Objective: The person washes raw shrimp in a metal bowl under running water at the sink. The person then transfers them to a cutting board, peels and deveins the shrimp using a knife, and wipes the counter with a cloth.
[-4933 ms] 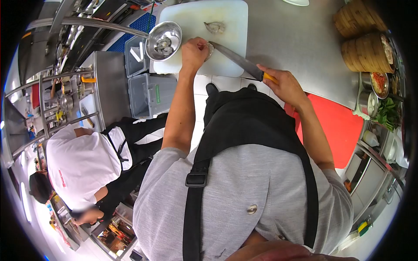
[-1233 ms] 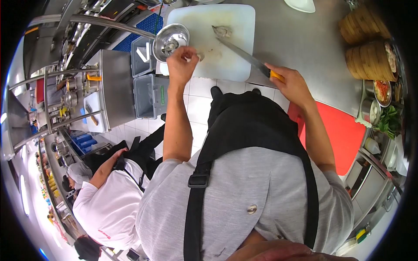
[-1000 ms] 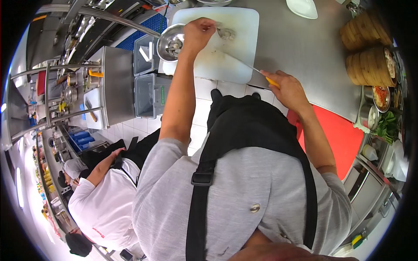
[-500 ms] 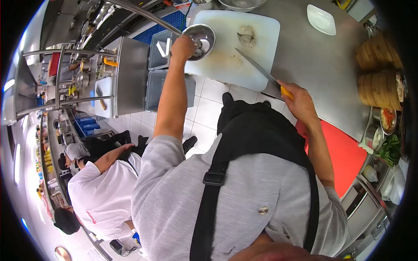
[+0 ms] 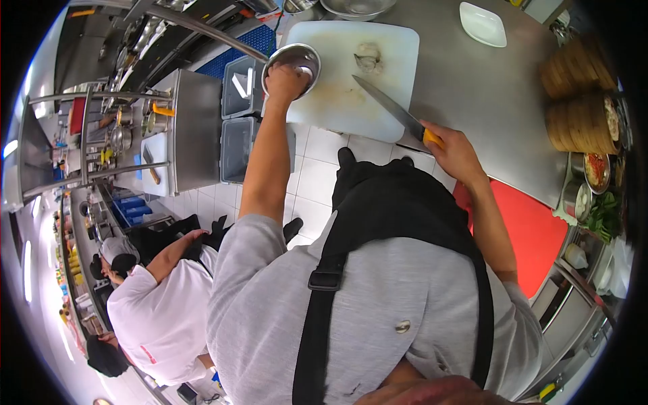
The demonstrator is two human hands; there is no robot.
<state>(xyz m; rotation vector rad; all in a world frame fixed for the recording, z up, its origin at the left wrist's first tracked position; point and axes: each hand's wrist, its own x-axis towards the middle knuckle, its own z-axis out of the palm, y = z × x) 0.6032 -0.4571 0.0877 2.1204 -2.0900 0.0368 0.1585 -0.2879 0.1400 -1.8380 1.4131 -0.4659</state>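
My left hand (image 5: 285,82) reaches down into a round metal bowl (image 5: 312,54) at the left edge of a white cutting board (image 5: 331,104). Its fingertips are hidden inside, and a pale bit shows beside them. A kitchen knife (image 5: 388,102) with a yellow handle is gripped in my right hand (image 5: 453,150), closed around the handle. The blade points up and left over the board. Beyond its tip lies a small pile of wet, greyish food pieces (image 5: 368,61), possibly raw shrimp.
Bamboo steamers (image 5: 582,128) stand on the steel counter (image 5: 499,101) at right, with a white dish (image 5: 483,24) at the back. A red board (image 5: 526,229) is beside my right arm. Grey bins (image 5: 237,152) stand left. Co-workers, one in a white shirt (image 5: 158,317), are at lower left.
My left hand has gone from the bowl's rim deeper into the bowl, which now looks tilted. The knife stays in my right hand over the board. The view has shifted slightly.
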